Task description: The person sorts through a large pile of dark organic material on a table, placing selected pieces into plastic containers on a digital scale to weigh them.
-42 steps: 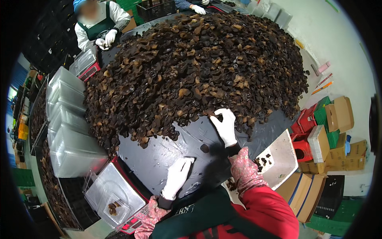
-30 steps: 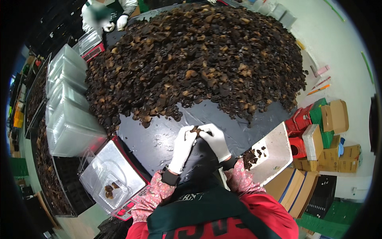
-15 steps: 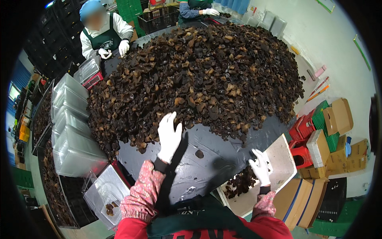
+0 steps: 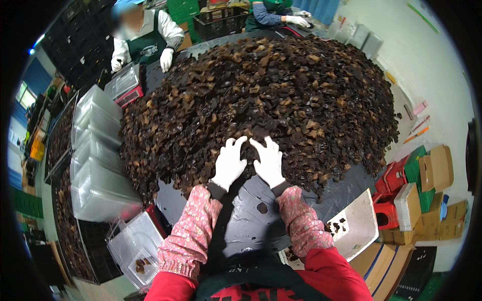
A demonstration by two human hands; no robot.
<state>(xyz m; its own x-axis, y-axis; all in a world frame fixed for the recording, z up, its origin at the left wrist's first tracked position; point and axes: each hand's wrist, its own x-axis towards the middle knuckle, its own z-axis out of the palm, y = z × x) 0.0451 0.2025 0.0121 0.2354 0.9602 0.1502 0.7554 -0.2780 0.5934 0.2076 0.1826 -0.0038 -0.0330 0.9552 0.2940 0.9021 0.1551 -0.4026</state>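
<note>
A wide heap of dark brown, curled pieces that look like wood ear fungus covers most of the table. At its near edge, my left hand and my right hand, both in white gloves, lie side by side with a narrow gap between them. Their fingers are apart and slightly bent, fingertips touching the pieces; nothing shows gripped in either. One loose piece lies on the dark table sheet below my hands. My right forearm partly hides a white box with some pieces in it.
Stacked clear plastic tubs stand at the left. Nearer me, a clear tub holds a few pieces. Two co-workers in green aprons stand across the heap. Red crates and cardboard boxes are at the right.
My right hand has left the white box and moved up and left to the heap. My left hand has shifted slightly right, beside it. The view has tilted a little.
</note>
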